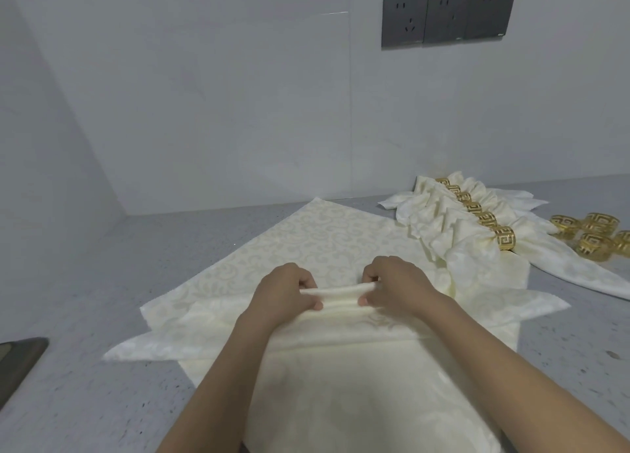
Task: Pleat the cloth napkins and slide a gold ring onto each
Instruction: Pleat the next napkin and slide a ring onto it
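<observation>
Cream damask napkin point(327, 244): left hand point(283, 290) and right hand point(397, 282) both pinch its gathered pleats. Keep folds even; loose gold rings point(593, 236) wait right of it.

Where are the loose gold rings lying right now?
The loose gold rings lie far right on the grey counter, just beyond the row of ringed napkins.

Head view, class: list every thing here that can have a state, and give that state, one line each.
Left hand: pinching the pleats.
Right hand: pinching the pleats.
Napkin being pleated: near part gathered into folds, far part flat.
Finished napkins: pleated, each ringed, in a row.
Loose gold rings: unused, grouped on the counter.
Wall sockets: nothing plugged in.
</observation>
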Action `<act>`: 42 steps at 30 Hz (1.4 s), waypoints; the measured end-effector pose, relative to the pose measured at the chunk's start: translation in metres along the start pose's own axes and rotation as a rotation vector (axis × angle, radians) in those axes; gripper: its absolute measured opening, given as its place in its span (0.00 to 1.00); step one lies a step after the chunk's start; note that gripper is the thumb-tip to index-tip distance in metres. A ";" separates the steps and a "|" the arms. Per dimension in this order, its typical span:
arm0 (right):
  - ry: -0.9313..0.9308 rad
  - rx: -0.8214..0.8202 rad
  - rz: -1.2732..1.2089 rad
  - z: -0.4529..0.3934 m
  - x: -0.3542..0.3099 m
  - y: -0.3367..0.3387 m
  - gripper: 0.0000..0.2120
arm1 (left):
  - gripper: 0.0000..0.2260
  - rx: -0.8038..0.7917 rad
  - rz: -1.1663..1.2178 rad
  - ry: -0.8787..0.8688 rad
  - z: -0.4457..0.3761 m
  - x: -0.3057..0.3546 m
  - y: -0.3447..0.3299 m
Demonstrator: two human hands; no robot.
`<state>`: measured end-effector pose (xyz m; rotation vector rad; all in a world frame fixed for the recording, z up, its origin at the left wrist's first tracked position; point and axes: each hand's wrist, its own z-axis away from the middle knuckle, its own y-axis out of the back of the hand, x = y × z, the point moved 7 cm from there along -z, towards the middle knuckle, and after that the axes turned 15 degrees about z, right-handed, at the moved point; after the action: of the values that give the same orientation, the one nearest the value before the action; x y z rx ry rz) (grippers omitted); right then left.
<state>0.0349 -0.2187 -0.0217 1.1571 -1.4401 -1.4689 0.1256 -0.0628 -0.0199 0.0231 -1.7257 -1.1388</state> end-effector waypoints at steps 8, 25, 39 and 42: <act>-0.011 0.141 0.002 0.034 -0.008 0.009 0.10 | 0.10 0.072 0.035 -0.066 0.032 0.004 0.004; -0.019 0.137 -0.013 0.090 -0.018 -0.010 0.13 | 0.11 0.177 -0.165 -0.244 0.084 0.009 -0.018; -0.276 -0.049 0.240 0.113 0.010 -0.034 0.30 | 0.21 -0.097 -0.392 -0.065 0.077 -0.018 -0.057; -0.258 0.159 0.306 0.105 -0.005 -0.017 0.34 | 0.22 -0.099 -0.386 -0.062 0.076 -0.016 -0.057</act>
<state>-0.0619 -0.1812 -0.0433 0.8114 -1.8485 -1.3404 0.0499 -0.0349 -0.0730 0.2728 -1.7626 -1.5184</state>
